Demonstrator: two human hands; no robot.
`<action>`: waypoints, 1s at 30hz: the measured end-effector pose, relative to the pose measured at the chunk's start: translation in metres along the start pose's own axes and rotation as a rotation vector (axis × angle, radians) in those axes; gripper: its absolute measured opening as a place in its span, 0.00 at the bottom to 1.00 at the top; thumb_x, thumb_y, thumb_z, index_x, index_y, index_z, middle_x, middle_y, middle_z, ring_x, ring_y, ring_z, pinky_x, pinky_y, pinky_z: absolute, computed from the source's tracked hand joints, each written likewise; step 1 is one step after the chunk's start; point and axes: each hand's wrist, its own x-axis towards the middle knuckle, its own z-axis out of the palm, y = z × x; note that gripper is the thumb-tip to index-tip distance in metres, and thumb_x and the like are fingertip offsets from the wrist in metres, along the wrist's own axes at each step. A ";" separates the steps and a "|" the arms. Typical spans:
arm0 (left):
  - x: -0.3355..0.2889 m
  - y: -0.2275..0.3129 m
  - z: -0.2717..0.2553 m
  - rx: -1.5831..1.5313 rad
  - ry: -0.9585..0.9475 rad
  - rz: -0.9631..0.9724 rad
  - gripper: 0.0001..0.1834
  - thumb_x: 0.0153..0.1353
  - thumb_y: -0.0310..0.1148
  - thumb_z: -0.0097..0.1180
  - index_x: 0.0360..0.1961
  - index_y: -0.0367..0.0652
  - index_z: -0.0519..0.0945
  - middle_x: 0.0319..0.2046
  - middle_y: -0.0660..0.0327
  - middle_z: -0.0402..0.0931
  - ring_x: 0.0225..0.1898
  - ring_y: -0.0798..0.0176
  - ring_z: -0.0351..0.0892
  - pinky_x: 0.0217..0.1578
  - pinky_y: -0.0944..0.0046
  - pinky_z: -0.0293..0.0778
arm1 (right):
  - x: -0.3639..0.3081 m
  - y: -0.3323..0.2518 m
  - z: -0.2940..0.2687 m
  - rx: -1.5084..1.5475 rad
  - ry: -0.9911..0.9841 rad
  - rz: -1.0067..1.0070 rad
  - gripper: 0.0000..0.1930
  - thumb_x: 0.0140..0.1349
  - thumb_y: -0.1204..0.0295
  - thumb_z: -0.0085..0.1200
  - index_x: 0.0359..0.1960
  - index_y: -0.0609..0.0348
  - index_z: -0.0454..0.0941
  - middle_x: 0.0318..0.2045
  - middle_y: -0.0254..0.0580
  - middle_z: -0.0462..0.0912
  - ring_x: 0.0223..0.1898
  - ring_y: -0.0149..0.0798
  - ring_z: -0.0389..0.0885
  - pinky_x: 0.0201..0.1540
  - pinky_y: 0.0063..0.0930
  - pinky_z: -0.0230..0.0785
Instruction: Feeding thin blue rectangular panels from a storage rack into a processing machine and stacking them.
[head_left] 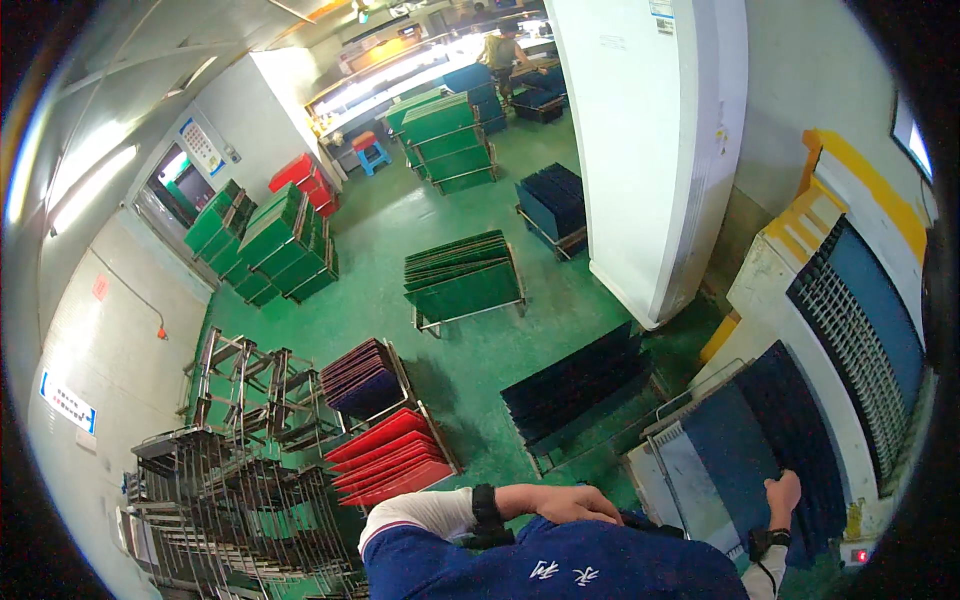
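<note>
From where I stand, the blue panel [722, 455] is at the lower right of the frame, a broad flat sheet beside a bank of dark panels [800, 425], with the machine [765, 275] above them. The right hand [783, 497] is curled at the panel's edge on the side of the dark panels, seemingly pinching it between thumb and fingers. The left hand [575, 504], at the lower middle, is bent in close against the apron [530, 560]; its fingertips are hidden, so I can't tell whether it holds anything.

I'd judge the panel thin and fairly stiff, light enough alone but awkward for its breadth, and likely to sway if held by one side only. The face looks smooth and might mark or slip under a sliding palm. I'd take it by opposite edges, fingertips on the rim, and mind that a neighbour doesn't cling or scrape.
</note>
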 end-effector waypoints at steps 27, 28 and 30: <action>0.172 -0.009 0.026 0.319 -0.318 0.300 0.27 0.75 0.46 0.36 0.65 0.37 0.66 0.66 0.49 0.64 0.70 0.46 0.55 0.68 0.50 0.51 | 0.017 0.013 0.005 -0.023 0.004 -0.082 0.22 0.47 0.63 0.68 0.42 0.63 0.81 0.43 0.53 0.83 0.47 0.54 0.81 0.50 0.43 0.74; 0.182 -0.012 0.027 0.331 -0.320 0.257 0.27 0.75 0.46 0.36 0.65 0.37 0.66 0.66 0.49 0.64 0.70 0.46 0.55 0.68 0.50 0.51 | 0.017 0.014 0.005 -0.031 0.022 -0.083 0.22 0.46 0.63 0.68 0.42 0.62 0.81 0.43 0.53 0.83 0.46 0.54 0.82 0.49 0.42 0.74; 0.195 -0.017 0.029 0.492 -0.381 0.384 0.27 0.75 0.46 0.37 0.63 0.36 0.69 0.64 0.48 0.66 0.67 0.46 0.59 0.67 0.49 0.53 | 0.019 0.014 0.004 -0.018 0.002 -0.084 0.22 0.46 0.64 0.68 0.42 0.62 0.81 0.42 0.53 0.83 0.46 0.53 0.82 0.49 0.42 0.74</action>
